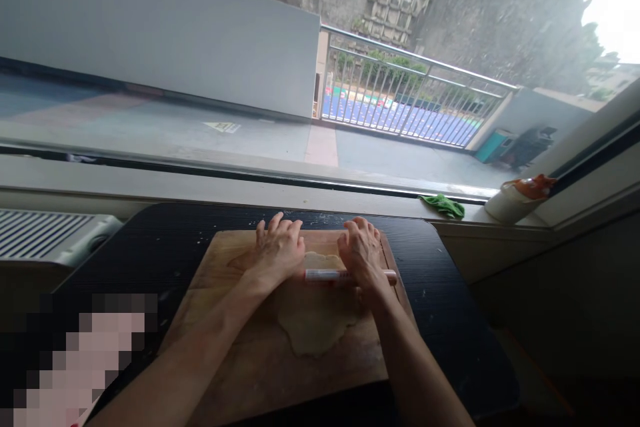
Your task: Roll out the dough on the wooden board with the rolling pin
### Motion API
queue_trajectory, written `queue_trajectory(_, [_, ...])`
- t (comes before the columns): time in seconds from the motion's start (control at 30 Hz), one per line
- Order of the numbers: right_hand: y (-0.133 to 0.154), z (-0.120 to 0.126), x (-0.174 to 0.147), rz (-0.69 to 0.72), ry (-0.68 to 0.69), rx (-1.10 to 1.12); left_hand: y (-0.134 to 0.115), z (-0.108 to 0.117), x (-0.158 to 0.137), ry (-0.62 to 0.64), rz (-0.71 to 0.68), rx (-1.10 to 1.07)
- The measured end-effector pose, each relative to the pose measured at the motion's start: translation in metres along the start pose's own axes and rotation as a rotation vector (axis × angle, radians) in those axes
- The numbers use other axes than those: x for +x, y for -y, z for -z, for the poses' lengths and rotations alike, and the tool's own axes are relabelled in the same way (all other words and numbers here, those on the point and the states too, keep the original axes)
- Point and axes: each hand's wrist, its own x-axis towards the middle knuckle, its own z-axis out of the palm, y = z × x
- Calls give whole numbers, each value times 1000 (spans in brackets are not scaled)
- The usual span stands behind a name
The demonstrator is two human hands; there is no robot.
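A rolling pin (325, 275) lies across a sheet of flattened dough (320, 320) on a wooden board (210, 307). My left hand (283, 247) is over the pin's left part, palm down, fingers spread forward and slightly bent. Over the right part is my right hand (361, 247), also palm down with its fingers reaching forward past the pin. The pin's right end sticks out beyond my right wrist. Its left end is hidden behind my left hand. The dough spreads towards me with an uneven edge, and a small part shows beyond the pin.
The board rests on a black table (450, 307) dusted with white specks. Behind it runs a window sill (240, 193) bearing a green cloth (444, 205) and a pale container (513, 203) with something orange on top. A white slatted appliance (55, 237) stands at left.
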Motion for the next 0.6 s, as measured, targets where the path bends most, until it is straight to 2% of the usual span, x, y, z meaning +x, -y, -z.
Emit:
queue_trajectory(0.07, [-1, 0, -8, 2, 13, 11, 1, 1, -8, 13, -9, -15])
queue_trajectory(0.2, [1, 7, -53, 10, 17, 62, -4, 12, -50, 25, -85, -32])
queue_trajectory(0.27, [2, 10, -65, 20, 17, 68, -7, 16, -61, 21, -105, -27])
queue_trajectory(0.33, [2, 10, -58, 16, 26, 60, -6, 14, -55, 26, -96, -33])
queue_trajectory(0.5, [-4, 0, -5, -19, 64, 29, 5, -3, 1, 126, 33, -52])
queue_trajectory(0.6, [-5, -3, -2, -15, 62, 29, 9, -4, 7, 153, 49, -57])
